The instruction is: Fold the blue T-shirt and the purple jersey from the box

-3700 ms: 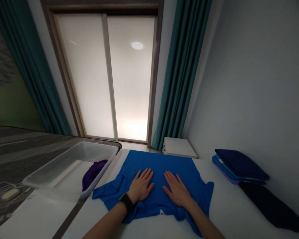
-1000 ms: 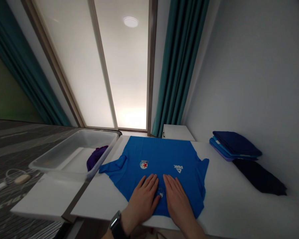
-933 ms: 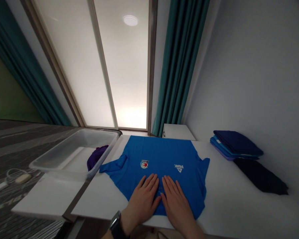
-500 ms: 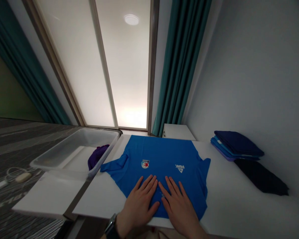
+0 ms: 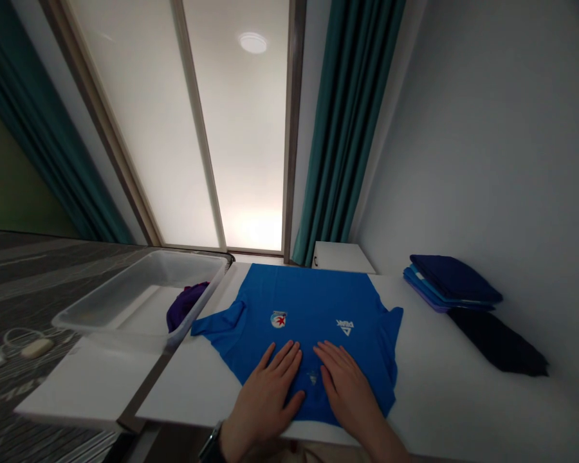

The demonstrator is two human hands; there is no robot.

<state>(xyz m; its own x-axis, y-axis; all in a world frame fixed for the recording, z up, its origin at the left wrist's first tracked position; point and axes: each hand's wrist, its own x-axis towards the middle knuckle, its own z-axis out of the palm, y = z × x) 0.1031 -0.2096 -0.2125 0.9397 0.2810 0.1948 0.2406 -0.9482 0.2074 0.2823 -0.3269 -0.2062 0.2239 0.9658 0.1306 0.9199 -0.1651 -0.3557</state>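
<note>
A blue T-shirt (image 5: 309,296) lies spread out on the white table (image 5: 444,386), its collar end toward me and its sleeves out to both sides. It bears a round badge on the left and a white logo on the right. My left hand (image 5: 270,389), with a dark watch on its wrist, rests flat on the cloth with fingers stretched out. To its right, my right hand (image 5: 347,382) also lies palm down on the shirt, fingers extended and close together. Between the hands a small print near the collar shows. Neither hand grasps the fabric.
A translucent plastic bin (image 5: 110,325) with a bunched purple garment (image 5: 186,307) stands at the left. On the right, by the wall, sits a stack of folded clothes (image 5: 453,280) with a black garment (image 5: 499,341) beside it. A white cabinet (image 5: 342,256) stands beyond the table.
My right hand has shifted a little to the right and its fingers have drawn together, uncovering the small print. My left hand stays flat on the shirt. The view has moved slightly.
</note>
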